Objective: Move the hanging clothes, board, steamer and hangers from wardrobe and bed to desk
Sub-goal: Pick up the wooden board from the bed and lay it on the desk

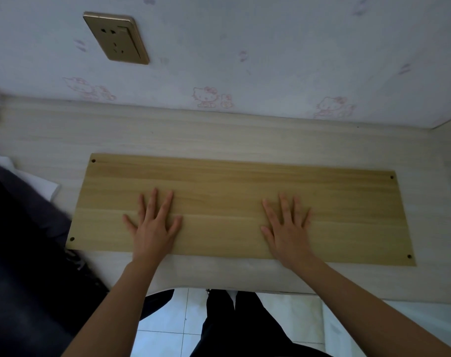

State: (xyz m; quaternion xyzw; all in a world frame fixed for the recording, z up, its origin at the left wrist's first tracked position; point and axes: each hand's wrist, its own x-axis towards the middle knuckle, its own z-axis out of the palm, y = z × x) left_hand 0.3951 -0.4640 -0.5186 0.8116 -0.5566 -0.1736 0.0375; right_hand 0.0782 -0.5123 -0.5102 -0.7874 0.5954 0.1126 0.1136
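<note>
- I look down on a pale wood-grain desk (pixel 167 132) that meets the wall (pixel 270 34) at its far edge.
- The wall carries light wallpaper with faint pink cartoon cats; a brass-coloured socket (pixel 116 38) sits on it at upper left.
- Below the desk's near edge I see white floor tiles (pixel 165 328) and dark trousers (pixel 242 328).
- The board (pixel 239 176) lies flat on the desk, long side parallel to the wall, clear of the wall and a little back from the near edge.
- My left hand (pixel 153 228) rests palm-down on the board's left half, fingers spread wide and straight, gripping nothing.
- My right hand (pixel 286 228) lies the same way on the right half, fingers splayed and flat on the wood, holding nothing.
- Both wrists cross the board's near edge; the hands are well apart.
- The board is a thin yellow-tan rectangle with lengthwise grain and a small dark hole near each corner.
- Dark clothes (pixel 21 240) are heaped on the desk's left end, touching or overlapping the board's left corner; something white (pixel 48 188) shows beneath them.
</note>
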